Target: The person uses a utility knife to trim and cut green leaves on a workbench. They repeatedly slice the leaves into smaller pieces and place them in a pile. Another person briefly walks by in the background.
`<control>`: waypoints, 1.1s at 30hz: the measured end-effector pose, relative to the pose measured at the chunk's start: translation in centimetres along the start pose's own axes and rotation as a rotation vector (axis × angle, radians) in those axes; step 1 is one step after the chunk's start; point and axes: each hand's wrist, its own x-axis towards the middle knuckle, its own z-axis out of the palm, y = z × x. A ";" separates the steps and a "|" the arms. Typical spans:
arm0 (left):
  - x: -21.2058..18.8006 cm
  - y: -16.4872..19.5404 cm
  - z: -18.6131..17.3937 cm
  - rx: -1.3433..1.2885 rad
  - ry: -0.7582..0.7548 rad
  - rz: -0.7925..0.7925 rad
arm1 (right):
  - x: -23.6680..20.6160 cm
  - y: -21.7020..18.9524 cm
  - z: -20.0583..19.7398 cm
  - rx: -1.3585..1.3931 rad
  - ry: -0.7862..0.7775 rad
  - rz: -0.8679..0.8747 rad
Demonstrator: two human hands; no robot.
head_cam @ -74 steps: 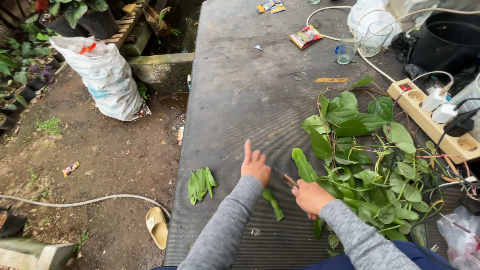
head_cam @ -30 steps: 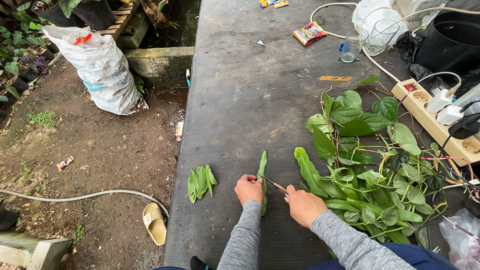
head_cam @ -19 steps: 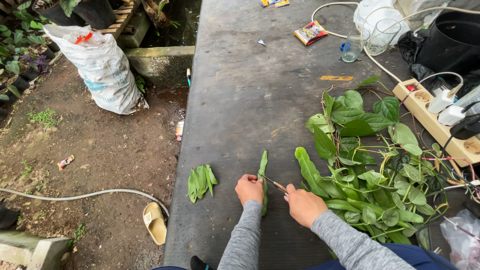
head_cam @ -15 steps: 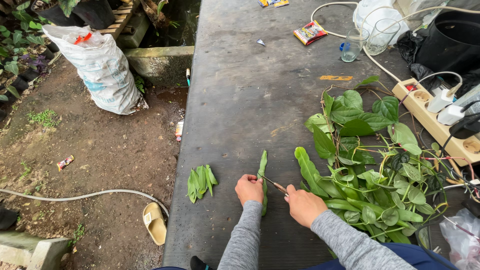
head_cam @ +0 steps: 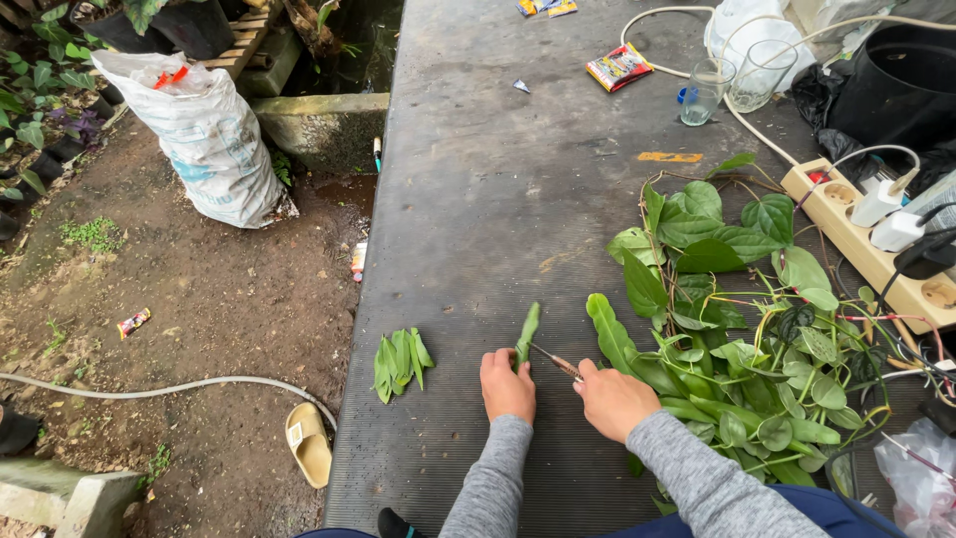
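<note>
I see my left hand [head_cam: 507, 384] resting on the dark ribbed rubber-topped counter [head_cam: 498, 199], its fingers curled down onto the lower end of a long narrow green leaf [head_cam: 527, 334] and pinning it flat; the leaf runs up and away from those fingers, lying on the counter. My right hand [head_cam: 614, 401] sits just beside the left one, closed into a loose fist around a thin brown-handled blade [head_cam: 554, 361], whose tip points across toward the base of the leaf, right by my left fingers. Whether the tip actually touches the leaf I cannot tell.

To the outer side of my left fingers, near but apart, lies a small bundle of cut green leaves [head_cam: 400, 361]. On the far side of my right fingers, touching my wrist and sleeve, sprawls a big heap of broad green leaves on tangled stems [head_cam: 742, 329]. Beyond that heap a cream power strip with white plugs [head_cam: 876, 244] lies along the counter's edge. Well ahead of both hands stand two clear drinking glasses [head_cam: 727, 88] and a flat red snack packet [head_cam: 619, 67].
</note>
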 end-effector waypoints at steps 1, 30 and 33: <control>0.1 -0.1 0.0 0.034 0.021 0.085 | 0.0 0.0 0.0 -0.004 -0.005 0.002; 1.2 -0.1 0.0 -0.077 -0.018 -0.218 | -0.3 -0.8 1.3 0.040 -0.013 -0.052; 1.2 -0.1 0.0 -0.078 -0.016 -0.208 | -0.4 -0.7 1.4 0.035 -0.008 -0.058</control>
